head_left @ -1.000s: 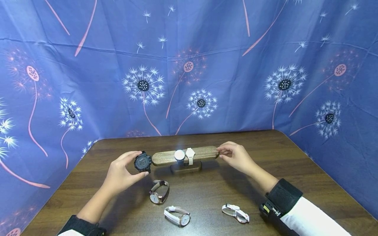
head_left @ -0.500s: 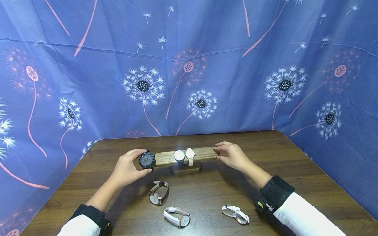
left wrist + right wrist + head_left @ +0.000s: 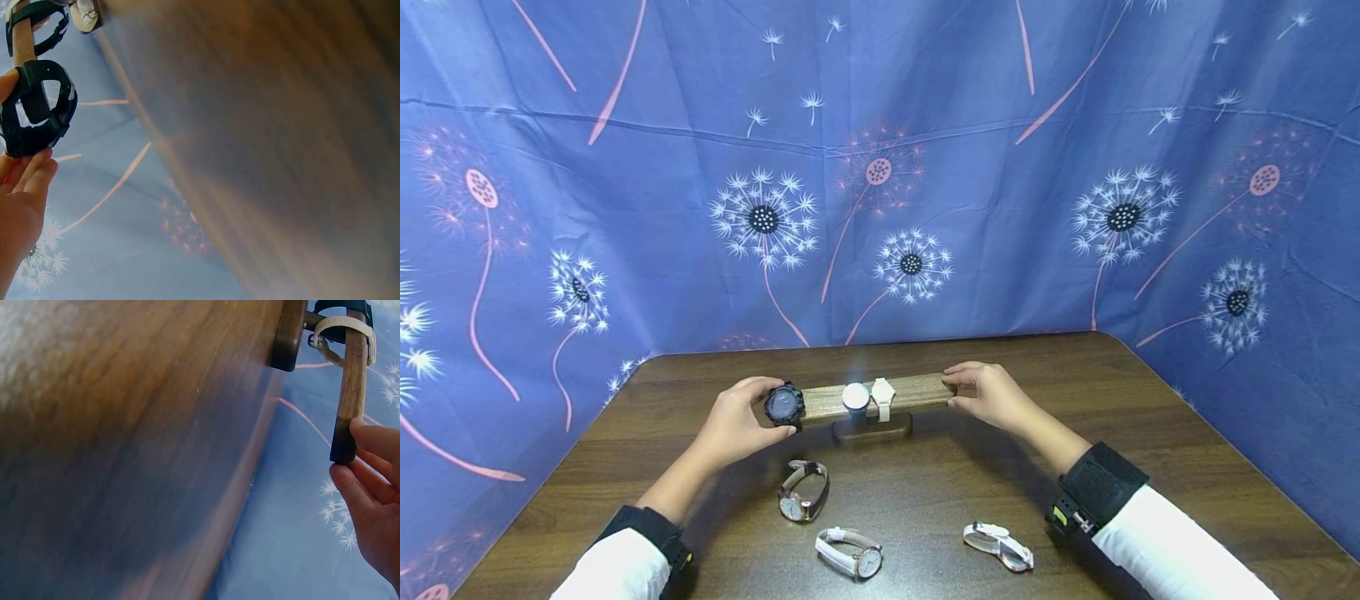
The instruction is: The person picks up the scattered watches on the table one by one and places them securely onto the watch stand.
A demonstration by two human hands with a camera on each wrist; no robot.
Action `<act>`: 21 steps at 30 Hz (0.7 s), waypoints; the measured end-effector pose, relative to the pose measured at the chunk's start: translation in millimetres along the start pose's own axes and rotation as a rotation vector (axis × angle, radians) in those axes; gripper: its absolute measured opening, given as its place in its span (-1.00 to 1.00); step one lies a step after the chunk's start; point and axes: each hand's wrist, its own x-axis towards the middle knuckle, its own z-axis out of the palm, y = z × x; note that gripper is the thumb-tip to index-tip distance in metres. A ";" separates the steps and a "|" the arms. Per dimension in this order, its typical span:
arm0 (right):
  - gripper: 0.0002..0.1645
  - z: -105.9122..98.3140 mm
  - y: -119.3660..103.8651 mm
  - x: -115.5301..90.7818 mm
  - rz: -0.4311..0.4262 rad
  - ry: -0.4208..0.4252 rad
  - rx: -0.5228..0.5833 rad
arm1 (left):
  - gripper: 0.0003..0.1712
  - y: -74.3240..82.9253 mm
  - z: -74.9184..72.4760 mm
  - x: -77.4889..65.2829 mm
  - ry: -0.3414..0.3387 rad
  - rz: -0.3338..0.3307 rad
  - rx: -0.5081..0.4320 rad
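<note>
My left hand [image 3: 737, 425] grips a black watch [image 3: 785, 403] between thumb and fingers. The watch's closed strap loop surrounds the left end of a wooden watch stand's bar [image 3: 921, 389]; the left wrist view shows the bar end [image 3: 35, 107] inside the loop. At the opposite end, my right hand [image 3: 1000, 400] pinches the bar's tip, thumb on one side and fingers on the other. Around the bar's middle sit a white-faced watch [image 3: 855, 396] on a dark strap and a cream watch [image 3: 883, 392] beside it. The stand's oval base [image 3: 872, 427] rests on the table.
Nearer on the brown wooden table [image 3: 917, 492] lie a brown-strapped watch [image 3: 803, 492], a white-strapped watch with a round face [image 3: 850, 552], and another white watch [image 3: 998, 545] at the right. A blue dandelion-patterned cloth [image 3: 985, 208] hangs behind the table's far edge.
My left hand has moved right, bringing the black watch from beside the bar's left end onto it. My right hand has shifted slightly left along the bar's tip.
</note>
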 end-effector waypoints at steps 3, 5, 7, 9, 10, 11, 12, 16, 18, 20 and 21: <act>-0.61 -0.6 1.2 0.8 0.001 -0.010 -0.004 | -0.27 1.0 4.4 2.6 -0.016 0.002 -0.019; -0.61 -1.1 1.6 1.3 0.005 -0.018 -0.004 | -0.27 2.5 7.0 4.5 -0.027 0.001 -0.023; -0.61 -1.8 1.6 1.7 -0.002 -0.026 -0.011 | -0.27 4.4 9.5 6.6 -0.042 -0.002 -0.023; -0.62 -2.3 1.8 1.9 -0.010 -0.030 -0.021 | -0.27 6.1 12.0 8.8 -0.057 -0.003 -0.025; -0.63 -2.5 1.9 2.2 -0.012 -0.030 -0.024 | -0.27 7.5 12.8 9.8 -0.065 -0.005 -0.025; -0.63 -2.6 2.2 2.4 -0.018 -0.029 -0.028 | -0.27 8.7 13.6 10.8 -0.071 -0.007 -0.027; -0.63 -2.7 2.4 2.6 -0.025 -0.028 -0.034 | -0.27 9.6 14.4 11.9 -0.075 -0.006 -0.026; -0.64 -3.3 2.9 3.0 -0.038 -0.030 -0.036 | -0.28 13.1 16.3 15.6 -0.080 -0.005 -0.028; -0.64 -3.8 2.7 3.0 -0.038 -0.034 -0.033 | -0.28 13.4 17.5 17.3 -0.081 0.001 -0.022; -0.64 -4.4 2.2 3.0 -0.035 -0.036 -0.031 | -0.27 14.3 18.4 19.1 -0.087 0.008 -0.018; -0.64 -4.6 1.7 3.0 -0.034 -0.036 -0.031 | -0.28 14.4 19.0 19.8 -0.090 0.012 -0.015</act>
